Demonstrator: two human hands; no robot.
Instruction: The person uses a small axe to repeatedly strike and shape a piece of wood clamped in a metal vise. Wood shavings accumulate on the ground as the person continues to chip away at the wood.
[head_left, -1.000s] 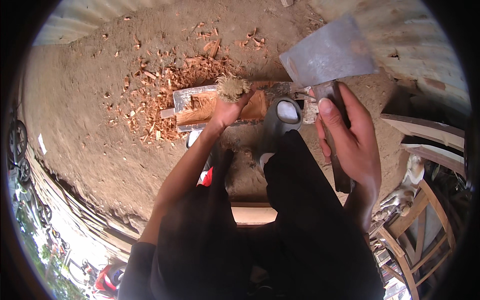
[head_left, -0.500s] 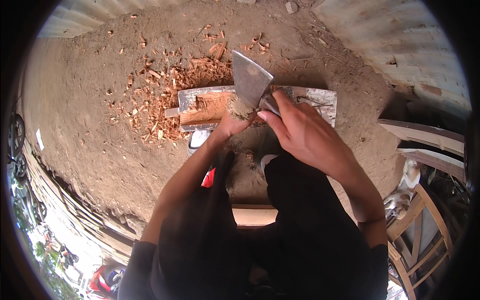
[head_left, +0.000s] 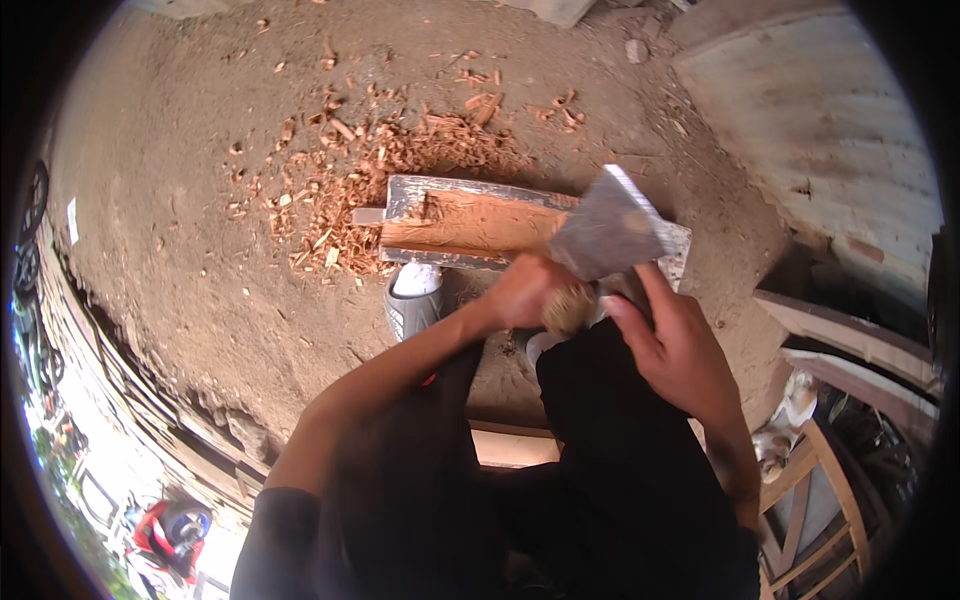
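Observation:
My right hand (head_left: 678, 345) grips a hatchet-like tool (head_left: 612, 228) close to its broad, flat metal blade, which is tilted upward and slightly blurred. Closed fingers of my left hand (head_left: 525, 292) hold a tan, bristly fibre bundle (head_left: 570, 308) just below the blade; whether it touches the metal I cannot tell. Beyond both hands, a wooden piece (head_left: 480, 226) lies crosswise on the ground. Its middle is bare reddish-brown wood, and dark, flaking paint covers its edges. The blade and my hands hide part of its right end.
Curled wood shavings (head_left: 345, 190) spread over the dirt around the wooden piece's left end. My shoe (head_left: 413, 310) stands near its lower edge. A corrugated metal sheet (head_left: 820, 150), stacked boards (head_left: 850, 325), a cat (head_left: 785, 425) and a wooden frame (head_left: 815, 500) line the right side.
Both hands have shifted right and nearer to me with the hatchet-like tool and the fibre bundle. More of the wooden piece's bare middle now shows.

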